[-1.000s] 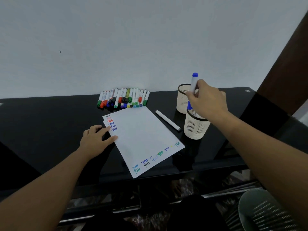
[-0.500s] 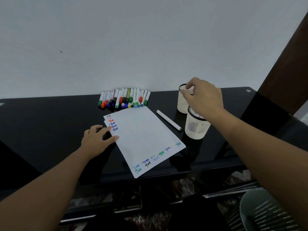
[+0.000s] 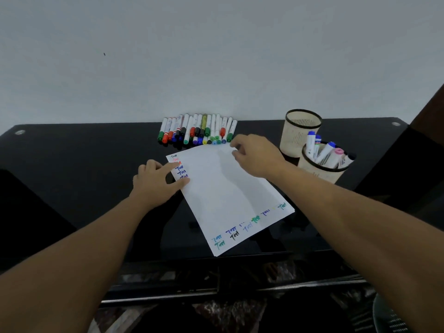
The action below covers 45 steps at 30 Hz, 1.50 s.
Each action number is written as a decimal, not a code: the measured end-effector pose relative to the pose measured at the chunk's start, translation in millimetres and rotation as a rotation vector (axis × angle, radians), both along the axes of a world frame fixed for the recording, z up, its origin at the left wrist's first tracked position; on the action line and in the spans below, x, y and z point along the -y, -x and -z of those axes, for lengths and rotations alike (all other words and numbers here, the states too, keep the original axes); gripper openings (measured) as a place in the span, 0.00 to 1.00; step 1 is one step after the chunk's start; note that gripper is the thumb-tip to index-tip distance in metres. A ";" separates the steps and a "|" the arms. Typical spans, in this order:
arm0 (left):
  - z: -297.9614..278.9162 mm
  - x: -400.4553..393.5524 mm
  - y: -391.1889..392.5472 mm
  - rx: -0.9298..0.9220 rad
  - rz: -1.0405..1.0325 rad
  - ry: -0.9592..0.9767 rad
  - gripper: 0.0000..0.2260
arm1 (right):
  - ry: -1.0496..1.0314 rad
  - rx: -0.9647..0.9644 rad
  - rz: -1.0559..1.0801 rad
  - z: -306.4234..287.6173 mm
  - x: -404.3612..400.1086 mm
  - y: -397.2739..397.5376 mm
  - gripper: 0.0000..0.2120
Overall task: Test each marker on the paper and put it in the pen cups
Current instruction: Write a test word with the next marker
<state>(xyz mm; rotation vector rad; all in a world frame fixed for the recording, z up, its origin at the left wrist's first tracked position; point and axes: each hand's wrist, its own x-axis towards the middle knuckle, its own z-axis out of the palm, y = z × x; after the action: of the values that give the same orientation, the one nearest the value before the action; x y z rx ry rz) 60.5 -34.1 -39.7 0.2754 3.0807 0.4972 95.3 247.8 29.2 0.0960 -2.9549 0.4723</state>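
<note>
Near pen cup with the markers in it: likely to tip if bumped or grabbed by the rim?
Probably somewhat tippy. The near pen cup looks like light perforated plastic, and its markers lean toward the right, standing well above the rim, which likely raises and shifts the weight. It stands on a glossy black table, so a low push may slide it rather than topple it.

right hand [image 3: 257, 156] hides the paper's [image 3: 223, 188] far corner.
</note>
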 end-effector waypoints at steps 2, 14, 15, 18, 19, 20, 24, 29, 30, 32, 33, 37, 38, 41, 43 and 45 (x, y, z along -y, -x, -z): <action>9.2 0.7 -3.2 -0.057 0.025 -0.001 0.28 | -0.033 0.084 0.016 14.7 -4.8 17.1 0.17; 22.5 3.3 4.1 -0.109 0.015 -0.098 0.25 | -0.318 0.118 0.070 43.1 -6.6 111.5 0.26; 22.3 3.2 4.7 -0.108 0.014 -0.098 0.25 | -0.314 0.115 0.068 44.1 -7.9 113.9 0.25; 21.7 3.0 5.4 -0.104 0.013 -0.096 0.25 | -0.308 0.075 0.055 48.2 -12.1 118.4 0.23; 21.7 2.9 5.1 -0.103 0.012 -0.099 0.25 | -0.314 0.062 0.047 48.8 -13.7 119.2 0.23; 22.1 3.2 5.0 -0.102 0.011 -0.102 0.25 | -0.323 0.050 0.039 49.2 -15.4 120.1 0.23; 22.7 3.8 6.0 -0.096 0.008 -0.097 0.26 | -0.366 -0.009 0.022 49.6 -22.7 124.1 0.22; 23.4 3.5 7.1 -0.098 0.011 -0.103 0.29 | -0.427 0.034 -0.015 48.9 -26.9 129.1 0.23; 23.8 3.8 6.8 -0.098 0.012 -0.106 0.29 | -0.438 0.029 -0.026 49.7 -27.6 130.0 0.22; 24.1 4.3 7.0 -0.102 0.010 -0.112 0.30 | -0.461 -0.024 -0.062 50.5 -28.6 130.0 0.19; 24.1 4.6 7.1 -0.103 0.009 -0.113 0.30 | -0.471 -0.068 -0.092 51.2 -29.6 129.7 0.17; 25.0 5.1 7.8 -0.109 0.008 -0.111 0.31 | -0.551 -0.313 -0.183 53.1 -33.4 127.9 0.09; 25.3 5.1 8.0 -0.109 0.008 -0.111 0.30 | -0.560 -0.369 -0.190 51.5 -31.6 127.3 0.10; 24.7 4.7 8.3 -0.105 0.009 -0.110 0.30 | -0.472 -0.444 -0.249 39.9 -19.1 119.7 0.08; 25.0 5.0 8.6 -0.103 0.008 -0.107 0.31 | -0.406 -0.414 -0.284 28.8 -4.6 110.7 0.09; 25.0 5.1 8.6 -0.100 0.009 -0.105 0.31 | -0.356 -0.373 -0.309 22.3 12.0 101.3 0.14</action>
<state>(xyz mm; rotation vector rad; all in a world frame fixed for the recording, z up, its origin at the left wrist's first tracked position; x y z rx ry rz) 51.9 -39.1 -64.7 0.3256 3.1528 0.6666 -6.0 235.8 6.9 0.6133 -2.6235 -0.0471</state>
